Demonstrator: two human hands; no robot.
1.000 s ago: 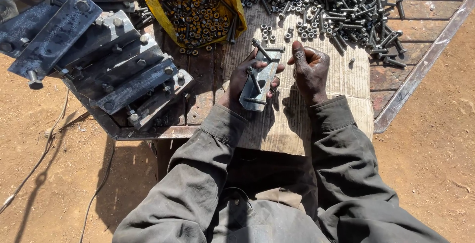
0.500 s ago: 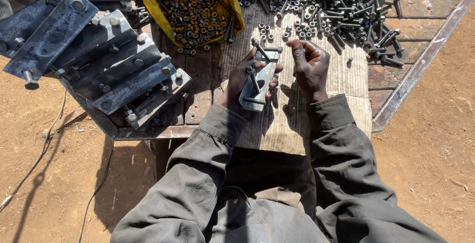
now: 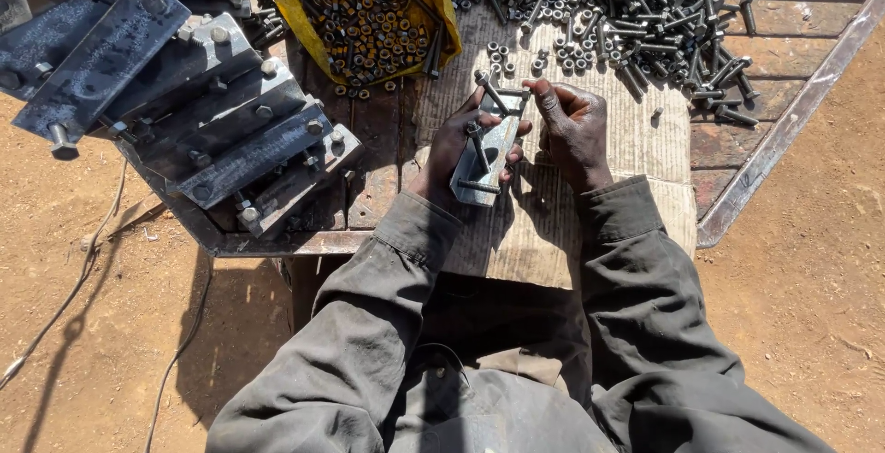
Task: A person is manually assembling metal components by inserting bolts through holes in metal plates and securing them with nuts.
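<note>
My left hand (image 3: 449, 153) grips a short grey steel plate (image 3: 493, 153) from below, holding it tilted over the cardboard sheet. Several dark bolts (image 3: 481, 144) stick through its holes. My right hand (image 3: 573, 130) is at the plate's far end, its fingertips pinched on the top bolt there; whether a nut sits between them I cannot tell. Both arms wear grey sleeves.
A stack of bolted steel plates (image 3: 198, 107) fills the left of the rusty metal table (image 3: 765, 163). A yellow bag of nuts (image 3: 364, 15) lies at the back, with a heap of black bolts (image 3: 636, 11) to its right. A cable (image 3: 64, 292) runs over the dirt.
Both hands and the plate have stayed in nearly the same place. The right fingers have shifted slightly at the plate's top end.
</note>
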